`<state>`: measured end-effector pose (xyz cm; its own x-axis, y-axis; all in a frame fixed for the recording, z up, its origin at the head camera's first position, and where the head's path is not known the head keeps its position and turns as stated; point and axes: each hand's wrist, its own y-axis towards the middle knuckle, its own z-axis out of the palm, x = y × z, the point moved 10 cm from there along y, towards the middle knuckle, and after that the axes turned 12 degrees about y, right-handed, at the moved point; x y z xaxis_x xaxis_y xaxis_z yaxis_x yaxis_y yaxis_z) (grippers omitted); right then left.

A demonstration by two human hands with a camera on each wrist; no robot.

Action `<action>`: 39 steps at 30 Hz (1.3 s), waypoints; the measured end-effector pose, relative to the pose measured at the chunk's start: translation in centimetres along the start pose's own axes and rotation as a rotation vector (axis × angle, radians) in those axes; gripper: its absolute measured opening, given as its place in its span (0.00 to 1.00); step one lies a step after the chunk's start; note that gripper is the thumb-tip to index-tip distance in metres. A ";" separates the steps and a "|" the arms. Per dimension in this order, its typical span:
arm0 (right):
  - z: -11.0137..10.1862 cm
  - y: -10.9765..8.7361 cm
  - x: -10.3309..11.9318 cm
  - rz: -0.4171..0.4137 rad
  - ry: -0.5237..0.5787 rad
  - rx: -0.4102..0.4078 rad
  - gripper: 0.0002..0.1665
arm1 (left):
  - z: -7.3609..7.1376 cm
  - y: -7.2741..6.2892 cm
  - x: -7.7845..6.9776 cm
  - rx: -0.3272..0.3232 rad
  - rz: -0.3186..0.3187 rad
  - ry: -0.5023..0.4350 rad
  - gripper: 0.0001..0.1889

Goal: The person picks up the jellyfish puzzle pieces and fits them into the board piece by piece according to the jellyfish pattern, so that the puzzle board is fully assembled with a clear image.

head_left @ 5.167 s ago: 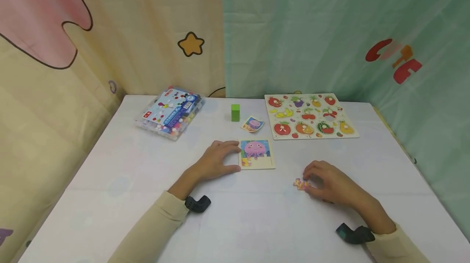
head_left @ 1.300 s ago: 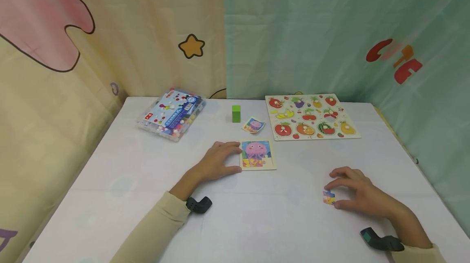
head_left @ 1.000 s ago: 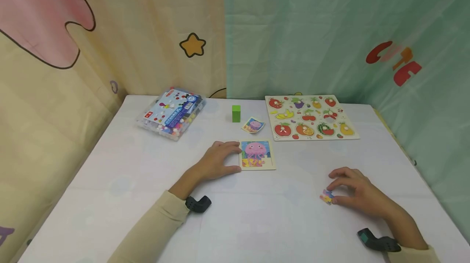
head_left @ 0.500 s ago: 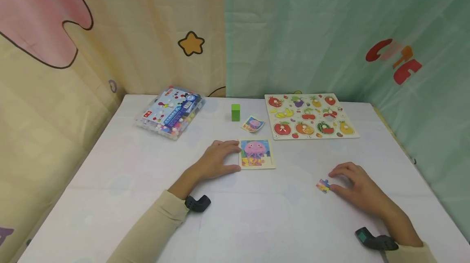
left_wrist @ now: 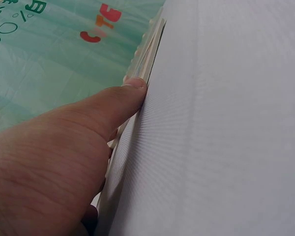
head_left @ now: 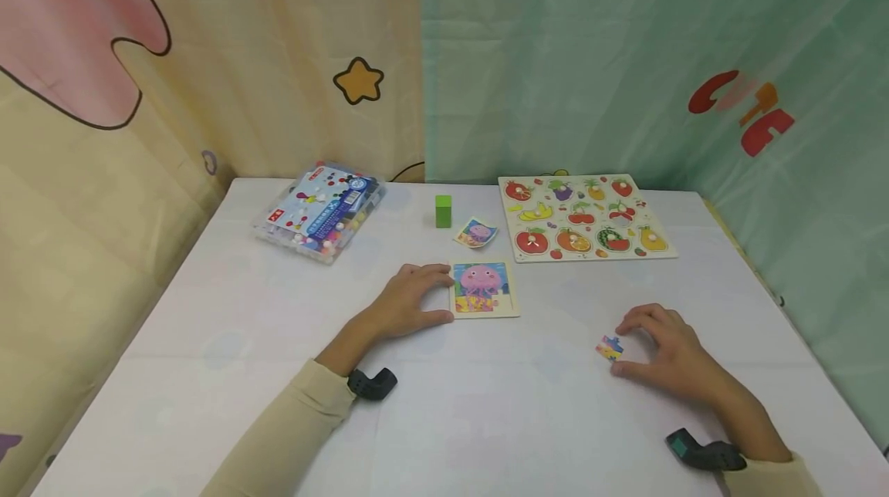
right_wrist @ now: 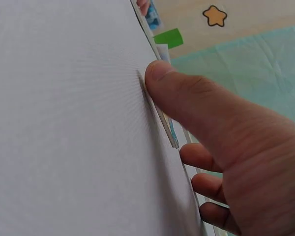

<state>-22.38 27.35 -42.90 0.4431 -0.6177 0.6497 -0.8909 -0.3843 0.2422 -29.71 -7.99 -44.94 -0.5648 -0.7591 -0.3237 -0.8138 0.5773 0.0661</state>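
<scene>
My left hand (head_left: 403, 304) holds the left side of a small wooden jigsaw tray (head_left: 515, 304), thumb at the near corner and fingers at the far one. A pink jellyfish (head_left: 480, 278) picture fills most of it, with a bare gap at the lower right. In the left wrist view the thumb (left_wrist: 120, 105) presses against the tray's edge. Further right, my right hand (head_left: 670, 350) has thumb and index finger at the edges of one jigsaw piece (head_left: 609, 347), coloured pink, yellow and blue, low over the tabletop. The right wrist view shows the thumb partly covering that piece (right_wrist: 171, 132).
Behind the tray stand a green block (head_left: 443, 211) and a small jellyfish picture card (head_left: 475, 232). A fruit peg puzzle board (head_left: 510, 238) lies at the back right. At the back left is a clear plastic case (head_left: 319, 211) of coloured beads. Curtains (head_left: 556, 57) hang behind the table.
Several seconds ago more of the tray's lower row was bare and several pieces lay by the right hand. Lately the right hand has turned the single piece and shifted it slightly away and leftward.
</scene>
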 end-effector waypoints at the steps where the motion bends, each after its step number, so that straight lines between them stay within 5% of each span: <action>1: 0.1 0.0 0.0 0.006 0.000 -0.001 0.30 | 0.0 0.0 0.0 0.000 -0.001 0.000 0.30; 13: 0.9 0.2 0.7 -0.018 0.057 0.064 0.26 | 0.2 0.0 0.2 -0.004 -0.008 0.009 0.31; 19: 0.6 0.1 0.7 -0.051 0.010 0.024 0.32 | 0.2 -0.1 0.1 -0.004 -0.005 0.000 0.30; 25: 0.4 0.3 0.9 -0.085 0.030 -0.014 0.25 | 0.1 -0.1 0.2 -0.004 -0.009 0.006 0.31; 39: 0.8 2.1 2.0 -0.199 0.006 0.012 0.23 | -0.1 -0.1 0.0 -0.005 -0.004 0.006 0.31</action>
<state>-23.29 24.75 -41.59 0.6095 -0.5249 0.5941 -0.7847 -0.5062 0.3577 -29.66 -8.06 -44.88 -0.5622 -0.7632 -0.3184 -0.8168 0.5728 0.0693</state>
